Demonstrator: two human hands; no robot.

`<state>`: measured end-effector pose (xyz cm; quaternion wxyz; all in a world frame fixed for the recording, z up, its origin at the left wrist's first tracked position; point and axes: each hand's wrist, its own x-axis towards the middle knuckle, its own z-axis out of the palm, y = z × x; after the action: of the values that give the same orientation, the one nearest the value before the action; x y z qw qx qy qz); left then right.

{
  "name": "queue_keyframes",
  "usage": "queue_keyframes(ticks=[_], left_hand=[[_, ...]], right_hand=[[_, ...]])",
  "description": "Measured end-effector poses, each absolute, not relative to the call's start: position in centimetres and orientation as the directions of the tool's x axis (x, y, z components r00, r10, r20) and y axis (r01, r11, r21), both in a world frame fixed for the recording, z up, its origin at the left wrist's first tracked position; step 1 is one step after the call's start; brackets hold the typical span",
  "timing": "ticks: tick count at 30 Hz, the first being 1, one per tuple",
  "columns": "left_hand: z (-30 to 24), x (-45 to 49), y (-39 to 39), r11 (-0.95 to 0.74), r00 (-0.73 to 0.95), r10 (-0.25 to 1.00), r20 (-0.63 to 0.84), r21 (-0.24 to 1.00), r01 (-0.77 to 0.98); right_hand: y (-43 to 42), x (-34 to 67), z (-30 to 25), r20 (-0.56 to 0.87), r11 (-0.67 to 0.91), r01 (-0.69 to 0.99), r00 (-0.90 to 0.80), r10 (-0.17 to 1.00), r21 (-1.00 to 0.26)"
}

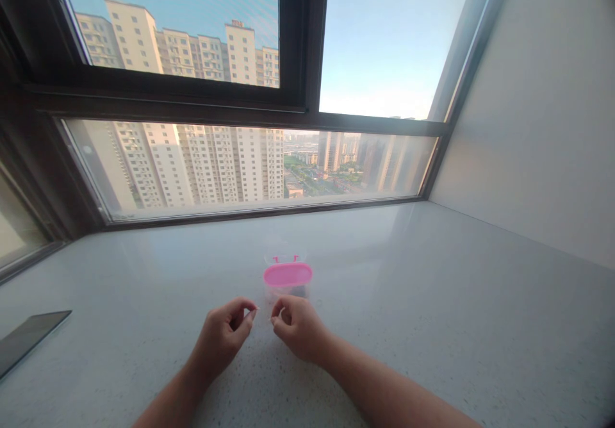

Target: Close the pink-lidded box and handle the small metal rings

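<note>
Hovering over the pale speckled stone bench point(432, 325), the left hand point(221, 338) and right hand point(298, 327) curl with fingers pinched narrow; whether they grip something thin, I cannot tell. Just beyond sits a small clear plastic box with a pink oval lid point(287, 275); a forward nudge could topple it.

A small clear box point(287, 274) with a pink oval rim stands upright, its clear lid open, just beyond both hands.
</note>
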<state>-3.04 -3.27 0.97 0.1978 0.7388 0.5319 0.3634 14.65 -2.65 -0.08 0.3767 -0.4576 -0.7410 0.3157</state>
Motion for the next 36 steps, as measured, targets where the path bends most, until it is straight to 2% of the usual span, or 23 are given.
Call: queue_keyframes(ticks=[36], left_hand=[[1.34,-2.76,-3.54,-0.33,0.154,0.942,0.299,0.737,0.59]], right_hand=[[-2.75,14.62,-0.11,0.269,0.375,0.462,-0.28,0.922,-0.804]])
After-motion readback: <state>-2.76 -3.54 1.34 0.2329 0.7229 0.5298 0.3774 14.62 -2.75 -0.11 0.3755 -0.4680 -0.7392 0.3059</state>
